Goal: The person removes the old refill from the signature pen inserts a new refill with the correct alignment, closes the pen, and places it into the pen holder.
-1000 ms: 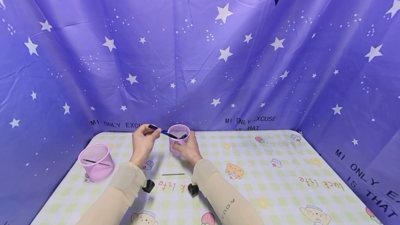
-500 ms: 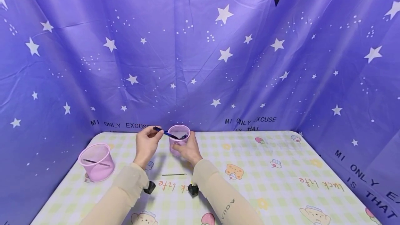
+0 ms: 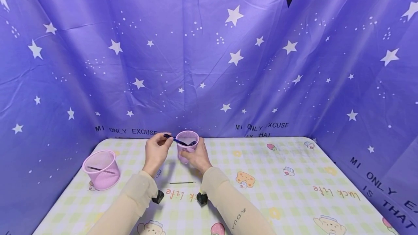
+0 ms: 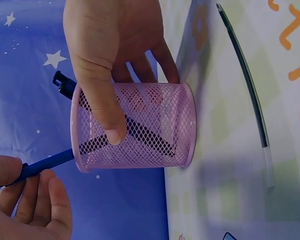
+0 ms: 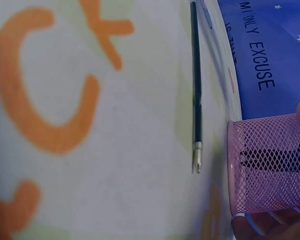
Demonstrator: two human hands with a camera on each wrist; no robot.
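My right hand (image 3: 200, 155) grips a pink mesh pen cup (image 4: 140, 156) at the back of the table, its thumb across the near side. In the left wrist view, the fingers show behind the mesh. A dark pen (image 4: 65, 86) leans inside, its clip end jutting past the rim. My left hand (image 3: 157, 153) pinches a blue pen (image 4: 47, 163) near its upper end. That pen slants through the cup's mouth, with its lower part inside the mesh. In front of the hands, a thin pen refill (image 3: 182, 182) lies on the table, metal tip visible in the right wrist view.
A wider pink mesh cup (image 3: 105, 182) stands at the table's left side with a thin dark stick (image 3: 94, 168) slanting inside. The tabletop has a checked cartoon cloth (image 3: 294, 191). Purple star-printed curtains (image 3: 209, 64) close off the back and sides.
My left hand has shifted slightly right, toward the cup, and the blue pen has moved with it. My right hand and the cup have stayed in place.
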